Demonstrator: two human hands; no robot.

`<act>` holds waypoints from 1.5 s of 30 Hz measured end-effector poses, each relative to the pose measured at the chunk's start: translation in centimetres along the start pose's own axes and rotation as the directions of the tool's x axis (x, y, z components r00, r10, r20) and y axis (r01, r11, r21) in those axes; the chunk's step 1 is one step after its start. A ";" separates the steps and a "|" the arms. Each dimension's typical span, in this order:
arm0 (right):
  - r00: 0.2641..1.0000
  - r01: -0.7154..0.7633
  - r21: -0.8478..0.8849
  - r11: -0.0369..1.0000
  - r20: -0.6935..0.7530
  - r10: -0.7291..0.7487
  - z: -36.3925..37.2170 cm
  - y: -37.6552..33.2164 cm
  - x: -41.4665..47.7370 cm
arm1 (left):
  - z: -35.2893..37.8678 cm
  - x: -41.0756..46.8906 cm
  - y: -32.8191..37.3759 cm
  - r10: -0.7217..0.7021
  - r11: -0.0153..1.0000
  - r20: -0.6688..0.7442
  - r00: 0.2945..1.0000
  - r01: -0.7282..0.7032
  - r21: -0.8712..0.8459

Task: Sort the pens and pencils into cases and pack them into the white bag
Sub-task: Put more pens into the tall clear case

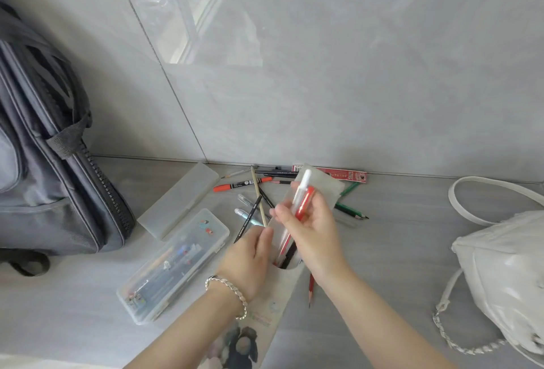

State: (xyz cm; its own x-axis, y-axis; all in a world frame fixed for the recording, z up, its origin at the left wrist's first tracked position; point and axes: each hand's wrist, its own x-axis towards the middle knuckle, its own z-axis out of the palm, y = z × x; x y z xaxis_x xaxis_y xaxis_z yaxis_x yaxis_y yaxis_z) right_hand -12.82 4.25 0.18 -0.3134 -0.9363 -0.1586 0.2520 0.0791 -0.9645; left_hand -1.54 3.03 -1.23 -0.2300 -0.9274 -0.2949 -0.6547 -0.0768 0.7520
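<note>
Your right hand (312, 230) pinches a red pen (303, 206) and a white pen (305, 179) over the frosted case (329, 189) gripped by your curled left hand (250, 254); the white bag (500, 265) lies well right, a green pencil (351, 211) between them.

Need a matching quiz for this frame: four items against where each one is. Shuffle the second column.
Things:
1. grey backpack
2. white bag
3. red pen
4. translucent case

Places:
A. held by the left hand
B. far right of the view
C. gripped in the right hand
D. far left of the view

Pairs: 1-D, 2-B, 3-C, 4-A
</note>
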 end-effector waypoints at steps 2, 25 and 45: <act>0.999 0.007 0.035 0.999 -0.049 -0.005 -0.5 -0.5 0.4 | 0.0 0.0 -0.1 -0.010 1.000 0.016 1.000 0.010 0.002; 0.924 0.376 -0.707 0.599 0.237 -0.300 -3.4 1.4 4.3 | -0.2 3.0 -0.5 -0.108 0.990 0.058 0.992 0.103 0.092; 0.986 0.164 -0.965 -0.203 0.158 0.047 -14.2 5.0 14.4 | -3.1 5.9 -2.8 -0.176 0.982 -0.105 0.979 0.181 0.046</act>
State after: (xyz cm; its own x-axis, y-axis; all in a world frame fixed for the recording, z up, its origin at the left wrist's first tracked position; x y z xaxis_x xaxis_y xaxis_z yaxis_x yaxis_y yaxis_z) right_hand -29.05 -3.96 -9.92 -0.1531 -0.9738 -0.1681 -0.9864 0.1610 -0.0343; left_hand 1.15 -3.37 -3.32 -0.0343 -0.9327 -0.3591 -0.7179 -0.2270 0.6581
